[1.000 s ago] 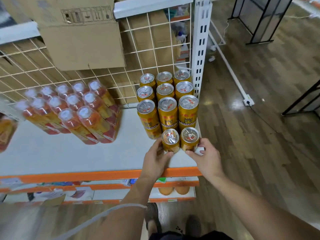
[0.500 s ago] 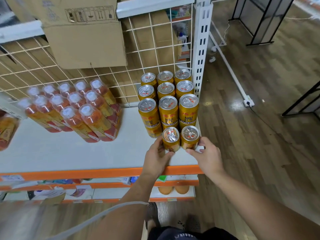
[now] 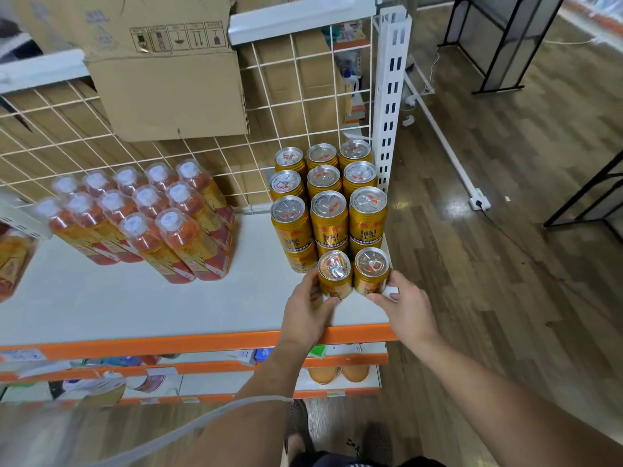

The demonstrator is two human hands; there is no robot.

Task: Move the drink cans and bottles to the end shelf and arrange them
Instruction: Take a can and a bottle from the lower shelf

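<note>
Two gold cans at the front right corner of the shelf, one in each hand.

Left hand (image 3: 308, 308) grips the left front can (image 3: 334, 274), fingers curled round its left side and thumb across the front. Right hand (image 3: 406, 306) grips the right front can (image 3: 371, 271), fingers on its right side and thumb low at the front. Both cans stand upright on the white shelf (image 3: 135, 308), touching each other, just in front of the stacked cans (image 3: 328, 197). That stack is a three-by-three block, its front row visibly two tiers high, set against the wire grid (image 3: 296, 96) beside the white slotted post (image 3: 391, 96). To the left, well apart, a wrapped pack of orange-drink bottles (image 3: 145, 217) stands on the same shelf, white caps up. A cardboard box (image 3: 168, 79) sits on the level above. Orange trim (image 3: 168, 342) runs along the shelf's front edge.
</note>
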